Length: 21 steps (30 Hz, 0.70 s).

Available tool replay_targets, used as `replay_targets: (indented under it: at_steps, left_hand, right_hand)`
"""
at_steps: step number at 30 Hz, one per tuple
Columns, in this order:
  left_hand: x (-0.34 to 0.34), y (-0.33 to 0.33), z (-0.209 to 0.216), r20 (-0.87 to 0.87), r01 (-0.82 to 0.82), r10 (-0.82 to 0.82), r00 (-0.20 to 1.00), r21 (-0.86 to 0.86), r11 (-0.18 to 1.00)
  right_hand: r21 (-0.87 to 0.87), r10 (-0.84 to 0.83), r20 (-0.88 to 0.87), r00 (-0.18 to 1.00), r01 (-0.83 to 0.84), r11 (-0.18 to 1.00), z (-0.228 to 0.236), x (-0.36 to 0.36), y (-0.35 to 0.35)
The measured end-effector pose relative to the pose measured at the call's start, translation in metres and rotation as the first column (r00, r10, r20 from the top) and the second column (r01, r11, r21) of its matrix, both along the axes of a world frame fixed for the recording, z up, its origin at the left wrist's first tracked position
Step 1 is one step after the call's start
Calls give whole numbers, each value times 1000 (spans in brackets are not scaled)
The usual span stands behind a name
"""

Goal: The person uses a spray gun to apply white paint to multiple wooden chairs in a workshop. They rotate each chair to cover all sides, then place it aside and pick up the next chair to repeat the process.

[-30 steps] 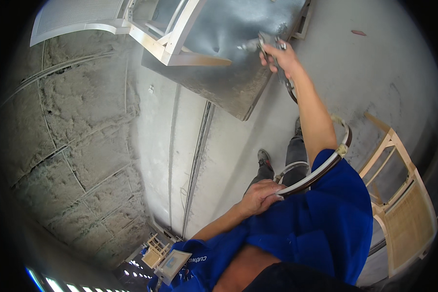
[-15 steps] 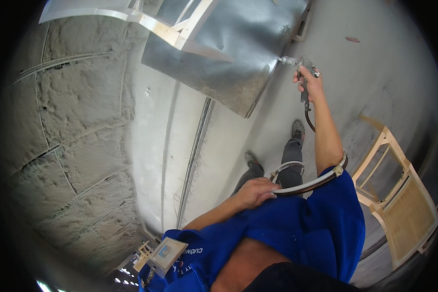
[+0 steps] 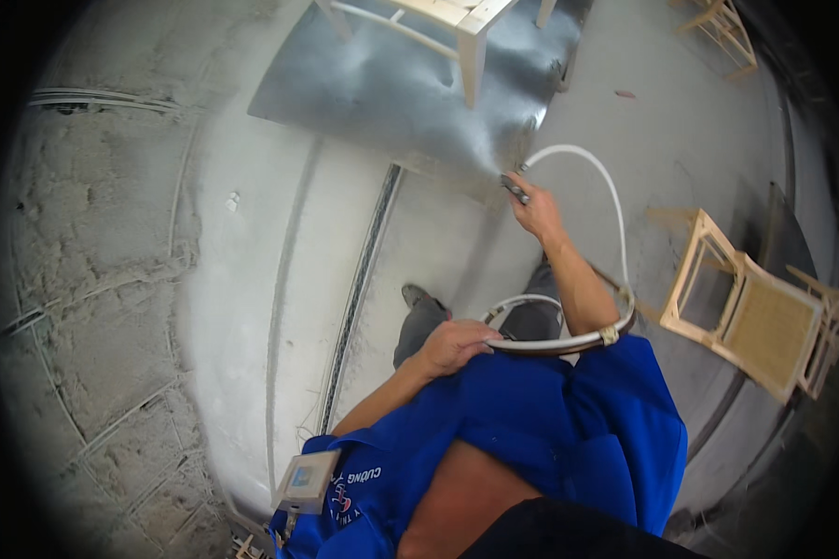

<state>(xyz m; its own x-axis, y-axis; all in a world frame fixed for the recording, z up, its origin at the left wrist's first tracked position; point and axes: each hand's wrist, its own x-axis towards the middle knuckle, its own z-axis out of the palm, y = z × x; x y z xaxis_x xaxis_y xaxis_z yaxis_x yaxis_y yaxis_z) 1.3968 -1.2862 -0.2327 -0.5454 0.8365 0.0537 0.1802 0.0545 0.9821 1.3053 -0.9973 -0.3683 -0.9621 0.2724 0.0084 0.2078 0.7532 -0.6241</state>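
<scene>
My right hand [image 3: 539, 214] is wrapped round a spray gun [image 3: 515, 189], with its nozzle pointing away from me and a pale mist fanning out ahead. Beyond it, a light wooden chair [image 3: 474, 58], partly cut off by the upper edge, stands over a grey metal sheet [image 3: 364, 88]. A white hose [image 3: 609, 182] arches from the gun back to my right forearm. Near my waist, my left hand [image 3: 459, 346] is closed on the hose bundle, a white hose with a dark one beside it that loops past my right elbow.
A wooden chair with a woven panel [image 3: 772, 321] stands on the right, and another wooden piece [image 3: 722, 33] at the far upper right. A dark slotted channel [image 3: 359, 289] runs along the floor left of my legs. A rough, dust-coated wall [image 3: 93, 326] fills the left side.
My right hand has swung left and nearer to me, turning the spray gun; mist now shows at the nozzle. The view has shifted, bringing more of the wooden chair's leg into sight. My left hand keeps its grip.
</scene>
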Motion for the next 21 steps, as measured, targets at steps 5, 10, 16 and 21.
replay_targets:
  at_steps: [5,10,16,21]
  left_hand:
    - [-9,-48,24,-41,11,-4,999,183,983]
    - [-57,-30,67,-169,60,-1,986,346,936]
    - [-128,1,124,-247,84,26,969,422,903]
    - [-205,34,137,-128,-12,56,990,317,948]
  right_hand:
    - [244,70,117,991,-97,965,103,-9,-39]
    - [369,102,-235,967,-8,929,246,-52,-10]
    - [271,-40,-481,876,193,943,341,-188,67]
    - [154,-227,-298,927,282,947,332,-336,126]
